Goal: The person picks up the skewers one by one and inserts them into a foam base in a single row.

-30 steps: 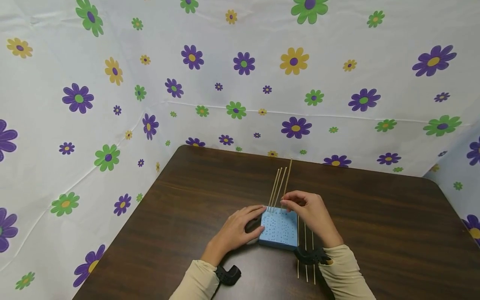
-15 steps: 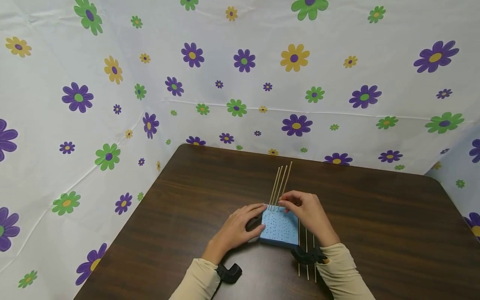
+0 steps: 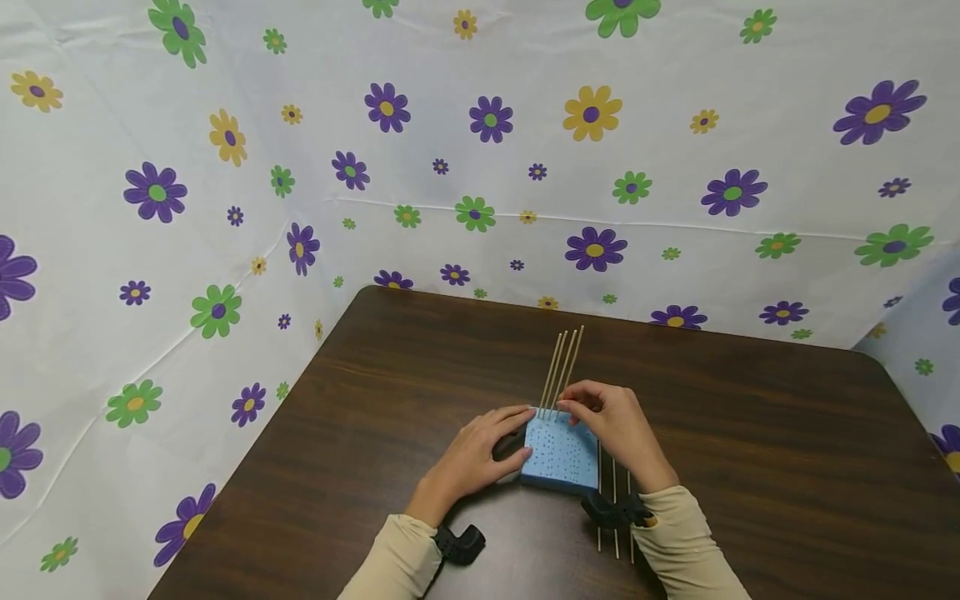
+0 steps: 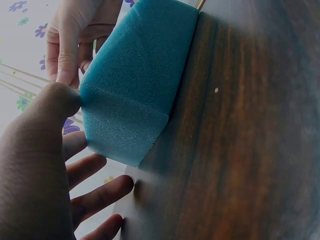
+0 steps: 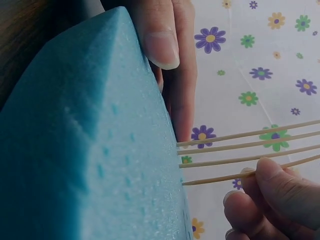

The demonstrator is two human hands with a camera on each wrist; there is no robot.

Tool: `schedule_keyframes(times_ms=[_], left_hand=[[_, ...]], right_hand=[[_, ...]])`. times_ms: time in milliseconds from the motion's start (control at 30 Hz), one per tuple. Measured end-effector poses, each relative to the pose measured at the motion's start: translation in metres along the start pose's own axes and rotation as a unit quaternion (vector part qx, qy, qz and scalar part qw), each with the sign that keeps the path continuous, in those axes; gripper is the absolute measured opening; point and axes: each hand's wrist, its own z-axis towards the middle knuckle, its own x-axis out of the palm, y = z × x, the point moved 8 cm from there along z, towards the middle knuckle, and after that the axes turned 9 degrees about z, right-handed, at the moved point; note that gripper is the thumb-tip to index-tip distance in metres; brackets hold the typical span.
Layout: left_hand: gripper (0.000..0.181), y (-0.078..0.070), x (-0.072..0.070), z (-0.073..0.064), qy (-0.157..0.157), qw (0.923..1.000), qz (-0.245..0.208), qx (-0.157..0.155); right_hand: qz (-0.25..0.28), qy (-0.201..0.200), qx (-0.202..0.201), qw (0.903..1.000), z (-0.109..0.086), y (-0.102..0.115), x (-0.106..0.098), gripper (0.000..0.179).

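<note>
A light blue foam block (image 3: 561, 458) dotted with small holes lies on the table. My left hand (image 3: 471, 458) rests against its left side, thumb and index finger touching it while the other fingers (image 4: 102, 195) spread free. Three thin wooden skewers (image 5: 240, 149) stand in a row along the block's far edge. Between thumb and index finger, my right hand (image 3: 617, 423) pinches a fourth skewer (image 5: 212, 179), low on its shaft. Its pointed tip is right at the block's face, beside the row, and its top leans slightly right.
Several loose skewers (image 3: 617, 535) lie on the dark wooden table (image 3: 787, 467) right of the block, partly hidden under the right forearm. A white flowered cloth (image 3: 450, 142) hangs behind and to the left. Black wrist cameras (image 3: 459, 546) sit on both wrists.
My right hand has moved slightly left with the pinched skewer, bringing it close beside the standing row, and its top sits lower. The left hand stays against the block.
</note>
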Motion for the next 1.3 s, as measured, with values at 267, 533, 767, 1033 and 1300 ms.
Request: schedule_keyframes(times_ms=[267, 533, 767, 1033, 1300], left_hand=[[0.059, -0.0008, -0.0002, 0.0021, -0.003, 1.0, 0.002, 0.002], [0.059, -0.0004, -0.0007, 0.0041, -0.004, 1.0, 0.006, 0.005], [0.059, -0.0001, -0.0021, 0.0049, -0.008, 0.9999, 0.002, 0.007], [0.059, 0.0007, -0.0012, 0.0022, -0.008, 0.9999, 0.005, 0.006], [0.06, 0.0027, -0.0001, 0.0037, -0.002, 1.0, 0.0, 0.002]], right_hand=[[-0.02, 0.005, 0.001, 0.9998, 0.0026, -0.0035, 0.0011, 0.007], [-0.033, 0.002, -0.006, 0.9994, 0.0034, -0.0004, 0.0004, 0.007], [-0.033, 0.005, 0.004, 0.9994, 0.0057, -0.0019, 0.0015, 0.007], [-0.015, 0.015, 0.018, 0.9996, 0.0059, -0.0055, 0.0044, 0.007], [-0.021, 0.024, 0.009, 0.9994, 0.0055, -0.0034, 0.0034, 0.008]])
